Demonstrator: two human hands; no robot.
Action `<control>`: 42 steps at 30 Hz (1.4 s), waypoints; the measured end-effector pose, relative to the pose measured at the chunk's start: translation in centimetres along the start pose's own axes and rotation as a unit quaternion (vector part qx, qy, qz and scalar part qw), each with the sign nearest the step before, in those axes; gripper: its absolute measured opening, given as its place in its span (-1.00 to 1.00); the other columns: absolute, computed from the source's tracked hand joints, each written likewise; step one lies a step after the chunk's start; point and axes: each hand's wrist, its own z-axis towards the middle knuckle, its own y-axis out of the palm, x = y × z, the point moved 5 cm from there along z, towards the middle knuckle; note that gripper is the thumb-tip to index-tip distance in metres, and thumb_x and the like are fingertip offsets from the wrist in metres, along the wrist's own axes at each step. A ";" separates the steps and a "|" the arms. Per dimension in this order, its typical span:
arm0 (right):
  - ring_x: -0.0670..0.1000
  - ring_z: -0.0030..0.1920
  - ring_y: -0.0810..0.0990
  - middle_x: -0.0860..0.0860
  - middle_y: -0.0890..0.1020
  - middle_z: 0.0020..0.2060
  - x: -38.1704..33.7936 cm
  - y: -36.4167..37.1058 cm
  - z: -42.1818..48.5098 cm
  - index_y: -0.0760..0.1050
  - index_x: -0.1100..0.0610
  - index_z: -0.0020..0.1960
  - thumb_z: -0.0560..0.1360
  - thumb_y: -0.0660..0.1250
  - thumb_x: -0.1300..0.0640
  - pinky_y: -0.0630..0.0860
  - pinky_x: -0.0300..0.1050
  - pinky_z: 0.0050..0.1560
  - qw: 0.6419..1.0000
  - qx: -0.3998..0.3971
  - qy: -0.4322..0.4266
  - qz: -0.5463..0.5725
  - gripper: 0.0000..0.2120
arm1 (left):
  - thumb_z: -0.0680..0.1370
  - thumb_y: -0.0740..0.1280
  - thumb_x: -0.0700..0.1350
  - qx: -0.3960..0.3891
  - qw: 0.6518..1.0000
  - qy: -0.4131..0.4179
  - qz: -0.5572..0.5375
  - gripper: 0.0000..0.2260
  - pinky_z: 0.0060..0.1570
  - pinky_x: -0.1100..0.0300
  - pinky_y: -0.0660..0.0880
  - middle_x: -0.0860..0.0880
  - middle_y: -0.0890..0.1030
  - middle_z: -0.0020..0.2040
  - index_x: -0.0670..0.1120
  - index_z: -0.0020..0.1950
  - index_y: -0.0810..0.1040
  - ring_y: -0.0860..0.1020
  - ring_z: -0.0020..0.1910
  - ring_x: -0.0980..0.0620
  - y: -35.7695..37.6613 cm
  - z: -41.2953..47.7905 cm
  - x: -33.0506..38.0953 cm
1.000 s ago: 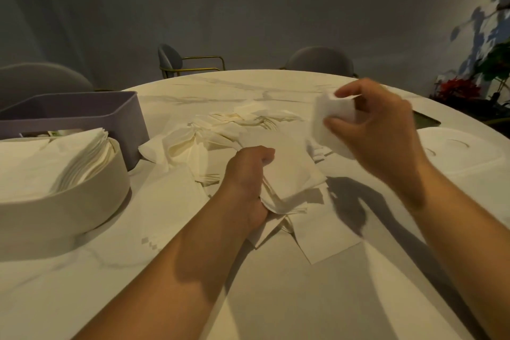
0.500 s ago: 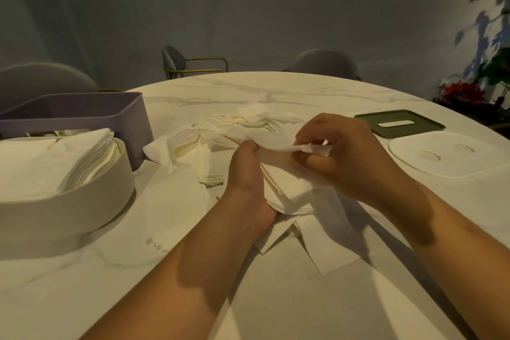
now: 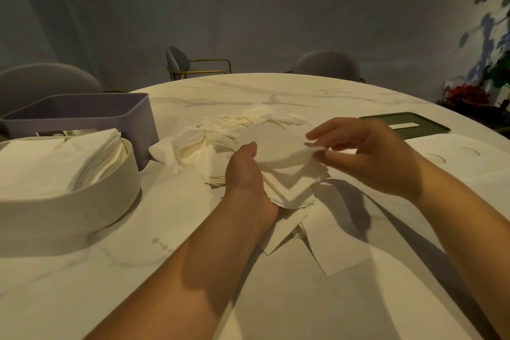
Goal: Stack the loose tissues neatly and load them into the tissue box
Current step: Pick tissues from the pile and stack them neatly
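Half done at best, I'd say. Left hand (image 3: 247, 174) is curled round the near-left edge of a stack (image 3: 292, 179) of flat tissues, holding it just above the tabletop (image 3: 138, 284). Right hand (image 3: 369, 157) has thumb and forefinger pinched on the right edge of the top tissue (image 3: 273, 143), which lies on the stack. Looks like it's being squared up, though that's my read.

What's done: the white tissue box (image 3: 69, 210) off to the left already has a thick layer of tissues in it, fanned and sitting a bit above the rim, so it probably needs pressing down. The held stack has a decent number of sheets, but the corners are staggered, not neat yet.

What's left: plenty. A messy heap of loose tissues (image 3: 220, 135) sits just behind the hands, and a few flat sheets (image 3: 336, 251) lie under and in front of the stack. All of that needs gathering, then the stack goes in the box.

Other stuff around: a purple box (image 3: 82, 113) behind the white one, a green lid (image 3: 405, 124) and a white lid (image 3: 455, 157) over on the right. Can't tell which lid goes with which box.
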 end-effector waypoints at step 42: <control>0.00 0.27 0.38 -0.06 0.35 0.39 -3.0 4.0 -5.4 0.18 -0.11 0.42 0.51 0.27 -0.13 0.37 -0.05 0.23 0.921 0.180 0.250 0.238 -0.46 | 0.42 0.44 0.08 0.031 0.994 0.088 -0.054 -0.61 -0.07 -0.23 0.55 -0.09 0.65 0.04 0.02 0.20 0.53 0.62 -0.01 -0.21 -1.7 -1.9 -2.7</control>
